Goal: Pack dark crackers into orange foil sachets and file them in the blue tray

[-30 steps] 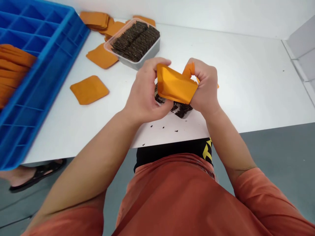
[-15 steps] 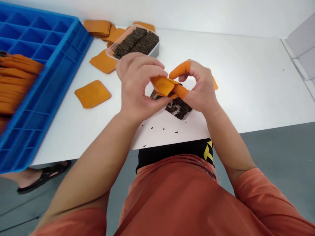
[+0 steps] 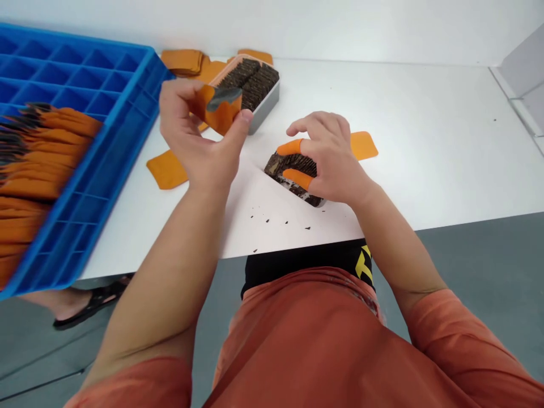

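just above the centre left of the frame, the left hand (image 3: 202,141) holds a small orange pouch (image 3: 221,116) with a dark grey patch along its top, the grip clamped on it between thumb and fingers. near the middle of the frame, the right hand (image 3: 329,161) reaches over a small tub of dark flat pieces (image 3: 297,190); its thumb and forefinger (both in orange finger covers) are apart, and whether they touch the pieces i cannot tell. upper centre, behind the held pouch, a grey box (image 3: 266,107) carries two rows of dark pieces (image 3: 266,82). flat orange pouches lie on the white counter (image 3: 425,147): one (image 3: 366,145) just right of the right hand, another (image 3: 166,170) below the left hand, and a stack (image 3: 182,61) at upper left. on the left side, a blue divided crate (image 3: 138,113) holds many orange pouches with dark ends (image 3: 68,144). black crumbs (image 3: 308,228) dot the counter near its front edge.
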`<move>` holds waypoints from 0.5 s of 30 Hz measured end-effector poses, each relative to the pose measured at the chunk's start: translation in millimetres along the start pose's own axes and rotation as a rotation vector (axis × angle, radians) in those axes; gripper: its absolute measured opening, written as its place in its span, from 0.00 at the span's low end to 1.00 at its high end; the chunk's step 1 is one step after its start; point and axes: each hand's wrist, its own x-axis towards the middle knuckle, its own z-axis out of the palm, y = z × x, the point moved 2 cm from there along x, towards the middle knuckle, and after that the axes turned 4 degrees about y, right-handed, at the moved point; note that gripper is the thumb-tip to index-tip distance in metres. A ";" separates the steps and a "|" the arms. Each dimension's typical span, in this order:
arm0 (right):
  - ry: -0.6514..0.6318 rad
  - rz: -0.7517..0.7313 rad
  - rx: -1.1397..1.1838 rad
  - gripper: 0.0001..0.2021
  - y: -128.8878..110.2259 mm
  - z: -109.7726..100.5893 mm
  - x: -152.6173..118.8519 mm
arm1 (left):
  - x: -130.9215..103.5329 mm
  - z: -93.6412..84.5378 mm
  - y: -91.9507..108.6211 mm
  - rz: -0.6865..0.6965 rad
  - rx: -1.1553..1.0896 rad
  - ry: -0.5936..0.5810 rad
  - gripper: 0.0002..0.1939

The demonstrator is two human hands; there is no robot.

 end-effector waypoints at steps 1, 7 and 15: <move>-0.025 -0.018 -0.015 0.09 1.3 1.0 -0.2 | -0.9 0.9 -1.3 -0.010 0.005 -0.015 0.41; -0.096 0.014 -0.143 0.10 -1.5 -8.4 6.7 | -7.4 10.4 8.0 0.097 -0.105 -0.029 0.44; -0.164 -0.080 -0.164 0.13 -0.4 2.5 18.3 | -5.1 8.6 37.1 0.032 -0.071 0.009 0.43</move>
